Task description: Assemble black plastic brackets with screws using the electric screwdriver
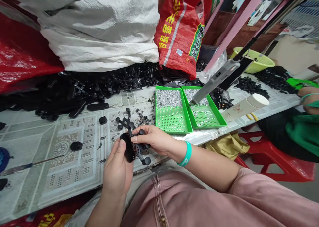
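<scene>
My left hand is closed on a black flat rounded plastic piece, thumb along its near edge. A black plastic bracket with several arms ending in round pads is pinched in my right hand, which wears a teal wristband. The two black parts touch or overlap between my hands; how they join is hidden by the fingers. On the table left of my hands lie a round black knob-like part and another small black part. A screwdriver lies at the far left.
Two green trays of small silvery parts stand right of my hands, with a grey rod-shaped powered tool slanting above. Black parts heap along the back below white sacks. A white bottle lies at right, near another person's arm.
</scene>
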A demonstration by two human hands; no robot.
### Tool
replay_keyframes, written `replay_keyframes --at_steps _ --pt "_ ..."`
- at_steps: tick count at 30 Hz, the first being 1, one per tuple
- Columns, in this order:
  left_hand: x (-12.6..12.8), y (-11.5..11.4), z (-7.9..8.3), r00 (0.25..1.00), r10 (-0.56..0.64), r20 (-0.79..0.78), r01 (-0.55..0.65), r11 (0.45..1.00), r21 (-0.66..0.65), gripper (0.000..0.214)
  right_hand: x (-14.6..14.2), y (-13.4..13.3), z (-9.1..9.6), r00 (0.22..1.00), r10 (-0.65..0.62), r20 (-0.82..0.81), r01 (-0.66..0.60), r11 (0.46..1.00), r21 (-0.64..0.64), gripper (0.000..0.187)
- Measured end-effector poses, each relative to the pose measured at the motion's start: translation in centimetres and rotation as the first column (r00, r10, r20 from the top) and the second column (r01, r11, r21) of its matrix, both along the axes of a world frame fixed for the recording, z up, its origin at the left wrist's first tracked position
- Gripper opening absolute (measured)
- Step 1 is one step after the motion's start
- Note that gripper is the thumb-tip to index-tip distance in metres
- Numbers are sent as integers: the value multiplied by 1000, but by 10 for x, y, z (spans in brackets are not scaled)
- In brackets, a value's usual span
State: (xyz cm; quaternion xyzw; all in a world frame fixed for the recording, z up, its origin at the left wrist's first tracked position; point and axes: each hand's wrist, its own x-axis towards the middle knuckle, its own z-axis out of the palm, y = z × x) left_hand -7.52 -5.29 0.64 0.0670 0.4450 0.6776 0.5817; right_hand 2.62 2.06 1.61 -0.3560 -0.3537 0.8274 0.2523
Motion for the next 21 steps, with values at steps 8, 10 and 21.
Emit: replay_keyframes --at_steps 8,10,21 --pt "1 0 -3 1000 19 -8 -19 1000 -5 31 1 3 0 998 22 53 -21 1000 -11 28" --pt "1 -1 -5 999 28 -30 -28 1000 -9 31 0 3 -1 998 5 70 -5 1000 -8 28" --pt "-4 5 -5 997 -58 -58 58 998 -3 31 0 9 12 962 33 269 -79 983 163 22"
